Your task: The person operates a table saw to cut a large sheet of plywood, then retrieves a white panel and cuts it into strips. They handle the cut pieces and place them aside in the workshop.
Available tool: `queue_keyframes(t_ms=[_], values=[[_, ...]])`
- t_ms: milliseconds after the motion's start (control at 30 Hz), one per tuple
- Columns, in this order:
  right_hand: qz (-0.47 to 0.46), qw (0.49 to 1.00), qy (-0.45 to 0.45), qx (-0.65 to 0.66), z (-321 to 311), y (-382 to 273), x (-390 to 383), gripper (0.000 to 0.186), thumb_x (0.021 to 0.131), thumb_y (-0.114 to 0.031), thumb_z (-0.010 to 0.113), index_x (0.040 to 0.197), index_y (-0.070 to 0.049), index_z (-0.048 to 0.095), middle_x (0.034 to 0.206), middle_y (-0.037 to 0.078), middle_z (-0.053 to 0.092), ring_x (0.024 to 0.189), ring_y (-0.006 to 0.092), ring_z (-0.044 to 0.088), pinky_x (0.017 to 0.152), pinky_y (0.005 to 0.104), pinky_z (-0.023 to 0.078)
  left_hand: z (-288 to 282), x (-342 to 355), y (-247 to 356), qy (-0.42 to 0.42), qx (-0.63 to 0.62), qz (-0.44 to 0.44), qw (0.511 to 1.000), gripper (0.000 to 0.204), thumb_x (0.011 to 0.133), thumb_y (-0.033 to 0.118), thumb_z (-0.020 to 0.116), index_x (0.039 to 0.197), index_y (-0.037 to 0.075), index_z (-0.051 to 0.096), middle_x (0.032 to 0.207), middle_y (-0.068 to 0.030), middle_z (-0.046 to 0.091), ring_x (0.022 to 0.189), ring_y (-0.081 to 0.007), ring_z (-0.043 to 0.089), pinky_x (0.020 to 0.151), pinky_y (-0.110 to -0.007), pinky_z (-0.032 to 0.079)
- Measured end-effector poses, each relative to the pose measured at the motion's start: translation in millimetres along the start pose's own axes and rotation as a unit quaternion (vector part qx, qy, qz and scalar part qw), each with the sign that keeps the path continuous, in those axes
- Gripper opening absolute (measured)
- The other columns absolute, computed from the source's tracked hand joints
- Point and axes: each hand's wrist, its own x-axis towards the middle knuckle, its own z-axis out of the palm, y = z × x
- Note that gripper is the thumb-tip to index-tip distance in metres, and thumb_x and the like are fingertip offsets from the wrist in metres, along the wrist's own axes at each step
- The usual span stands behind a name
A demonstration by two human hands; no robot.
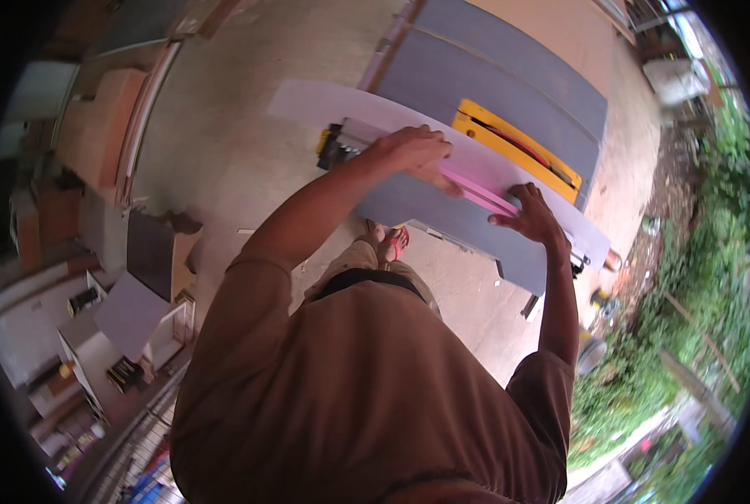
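A long, thin pale panel [333,105] lies across the grey saw table [442,214], along a straight fence whose edge shows as a pink strip [478,195]. My left hand [421,158] bends over the panel's near edge, fingers on top and thumb low beside the strip. Farther right, my right hand [536,220] arches over the same edge. Its fingertips rest on the panel and its thumb sticks out to the near side. Just beyond the panel is the yellow insert [518,147] with its dark slot. Both palms' undersides are hidden.
A black fence clamp [335,149] sticks out at the table's left end. My sandalled foot [396,244] stands on the concrete floor below. Boards and cabinet boxes [98,126] stand at the left. Green plants [702,244] and a white sack [676,81] are at the right.
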Motion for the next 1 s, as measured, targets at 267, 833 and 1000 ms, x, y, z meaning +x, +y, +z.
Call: queue_keyframes(t_ms=[267, 833, 1000], values=[[-0.024, 0.999, -0.024, -0.033, -1, 12, 21, 0.094, 0.068, -0.068, 0.081, 0.128, 0.002, 0.06, 0.127, 0.024, 0.056, 0.122, 0.0377, 0.052, 0.104, 0.0467, 0.043, -19, -45, -84, 0.031, -0.055, -0.155, 0.986, 0.097, 0.081, 0.087, 0.043, 0.121, 0.002, 0.067, 0.127, -0.0192, 0.064, 0.122, -0.0339, 0.059, 0.1, -0.043, 0.047], [-0.011, 0.994, -0.041, -0.1, 38, -194, 167, 0.084, 0.087, -0.077, 0.05, 0.128, -0.004, 0.062, 0.121, 0.024, 0.064, 0.118, 0.0374, 0.059, 0.1, 0.0471, 0.045, 297, -455, -435, 0.269, -0.382, -0.486, 0.739, 0.057, 0.102, 0.051, 0.04, 0.137, 0.007, 0.051, 0.136, -0.0204, 0.054, 0.124, -0.0346, 0.052, 0.103, -0.042, 0.04], [0.031, 0.995, -0.094, -0.032, 45, -184, 190, 0.058, 0.103, -0.053, 0.042, 0.124, -0.003, 0.063, 0.121, 0.01, 0.066, 0.115, 0.0249, 0.06, 0.102, 0.0356, 0.042, 452, -612, -389, 0.146, -0.522, -0.674, 0.502, 0.049, 0.1, 0.046, 0.046, 0.134, 0.01, 0.052, 0.127, -0.0157, 0.057, 0.113, -0.0302, 0.055, 0.092, -0.04, 0.042]])
